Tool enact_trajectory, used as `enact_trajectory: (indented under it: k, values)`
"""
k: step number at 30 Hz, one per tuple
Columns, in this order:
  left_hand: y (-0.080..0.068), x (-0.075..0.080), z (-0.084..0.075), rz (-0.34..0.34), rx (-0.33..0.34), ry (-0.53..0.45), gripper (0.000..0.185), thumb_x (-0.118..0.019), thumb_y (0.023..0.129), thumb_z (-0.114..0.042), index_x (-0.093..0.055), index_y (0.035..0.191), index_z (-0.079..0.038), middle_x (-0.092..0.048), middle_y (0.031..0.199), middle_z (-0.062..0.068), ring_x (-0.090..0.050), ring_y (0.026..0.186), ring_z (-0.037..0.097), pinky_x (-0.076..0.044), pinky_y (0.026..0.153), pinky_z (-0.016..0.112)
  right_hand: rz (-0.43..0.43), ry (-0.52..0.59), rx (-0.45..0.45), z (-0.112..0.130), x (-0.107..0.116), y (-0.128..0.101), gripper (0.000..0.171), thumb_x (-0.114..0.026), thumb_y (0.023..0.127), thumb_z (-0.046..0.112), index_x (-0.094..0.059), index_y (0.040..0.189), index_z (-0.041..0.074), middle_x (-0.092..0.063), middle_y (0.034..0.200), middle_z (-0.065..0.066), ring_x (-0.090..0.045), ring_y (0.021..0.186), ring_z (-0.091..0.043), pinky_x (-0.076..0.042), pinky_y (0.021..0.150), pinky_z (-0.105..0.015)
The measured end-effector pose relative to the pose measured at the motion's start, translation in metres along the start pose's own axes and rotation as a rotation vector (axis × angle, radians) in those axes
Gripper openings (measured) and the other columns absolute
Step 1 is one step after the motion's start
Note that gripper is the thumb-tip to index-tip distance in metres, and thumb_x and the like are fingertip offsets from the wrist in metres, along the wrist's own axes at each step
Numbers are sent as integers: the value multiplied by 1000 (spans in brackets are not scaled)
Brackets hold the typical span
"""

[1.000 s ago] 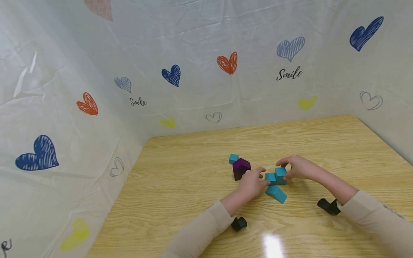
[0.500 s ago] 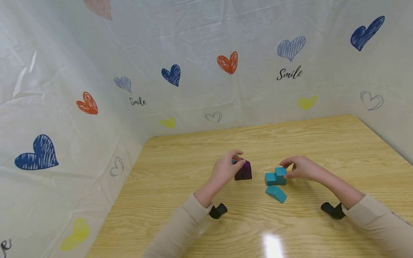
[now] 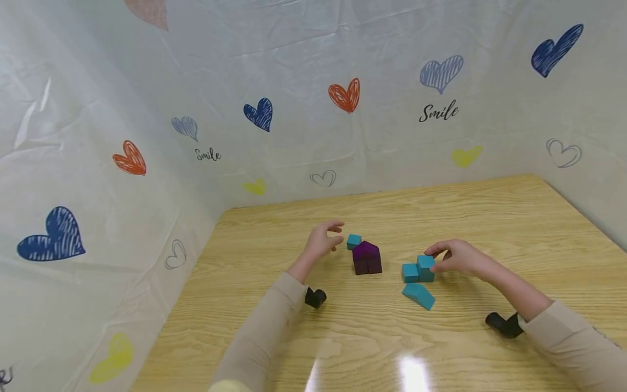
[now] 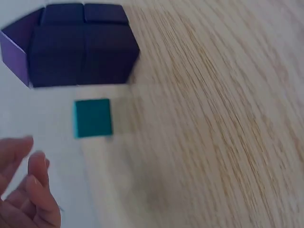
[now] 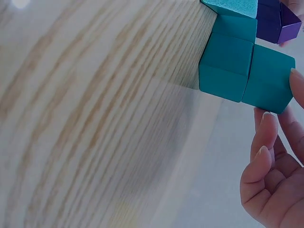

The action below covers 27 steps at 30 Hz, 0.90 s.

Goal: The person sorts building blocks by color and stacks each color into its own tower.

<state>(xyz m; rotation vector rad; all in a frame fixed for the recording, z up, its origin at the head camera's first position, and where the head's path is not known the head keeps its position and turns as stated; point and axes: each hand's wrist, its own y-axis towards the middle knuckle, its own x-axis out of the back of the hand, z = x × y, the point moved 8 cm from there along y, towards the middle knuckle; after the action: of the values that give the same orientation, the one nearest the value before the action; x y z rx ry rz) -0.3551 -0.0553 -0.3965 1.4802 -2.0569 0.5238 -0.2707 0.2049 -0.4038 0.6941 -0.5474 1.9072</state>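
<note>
My left hand [image 3: 321, 241] hovers with relaxed fingers just left of a small blue cube [image 3: 354, 242], holding nothing. That cube stands apart in the left wrist view, below a purple block structure [image 4: 80, 54] with visible seams. The same purple structure [image 3: 367, 258] has a peaked top in the head view. My right hand [image 3: 459, 258] pinches the upper cube of a blue stack [image 3: 425, 268] between thumb and fingers; the right wrist view shows the fingertips at that upper blue cube [image 5: 270, 77]. A lower blue block [image 3: 410, 273] sits against the stack's left side.
An angled blue block [image 3: 418, 295] lies on the wooden table [image 3: 274, 234] in front of the stack. Black wrist cameras [image 3: 315, 298] stick out below both sleeves. A white sheet [image 3: 294, 147] printed with hearts hangs behind and at the sides.
My left hand has moved left from beside the blue blocks, past the purple structure, to the left of the small blue cube. My right hand stays at the blue stack.
</note>
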Motion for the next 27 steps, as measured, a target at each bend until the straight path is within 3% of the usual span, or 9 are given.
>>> enact_trajectory:
  k: [4, 8, 13, 19, 27]
  values:
    - [11, -11, 13, 117, -28, -9, 44, -59, 88, -6, -49, 131, -6, -53, 126, 17, -61, 70, 27, -50, 60, 29, 0, 38, -11, -3, -2, 0, 42, -70, 80, 13, -57, 112, -11, -58, 103, -22, -50, 72, -16, -45, 60, -29]
    - [17, -22, 22, 202, -45, -7, 45, -60, 87, -5, -49, 131, -5, -50, 130, 17, -57, 69, 22, -48, 66, 23, 3, 68, -19, -6, -4, 1, 43, -69, 80, 13, -56, 113, -10, -57, 104, -21, -50, 72, -16, -45, 60, -28]
    - [22, -34, 37, 276, 17, -69, 50, -60, 88, -6, -45, 135, -9, -47, 133, 12, -45, 62, 10, -39, 59, 19, 3, 101, -35, -8, -5, -1, 44, -69, 80, 15, -56, 115, -10, -56, 105, -20, -50, 74, -17, -45, 61, -28]
    - [26, -42, 45, 300, 62, -168, 51, -59, 89, -8, -43, 137, -10, -45, 136, 11, -47, 65, 10, -41, 57, 20, -5, 109, -43, -9, -3, -2, 44, -69, 81, 15, -56, 115, -9, -56, 104, -18, -49, 74, -17, -45, 60, -28]
    - [29, -41, 48, 275, 80, -162, 40, -57, 91, -11, -50, 130, -9, -50, 130, 13, -46, 59, 12, -39, 52, 19, -4, 131, -42, -10, -4, -2, 44, -69, 80, 15, -56, 115, -9, -56, 104, -18, -48, 73, -17, -45, 61, -27]
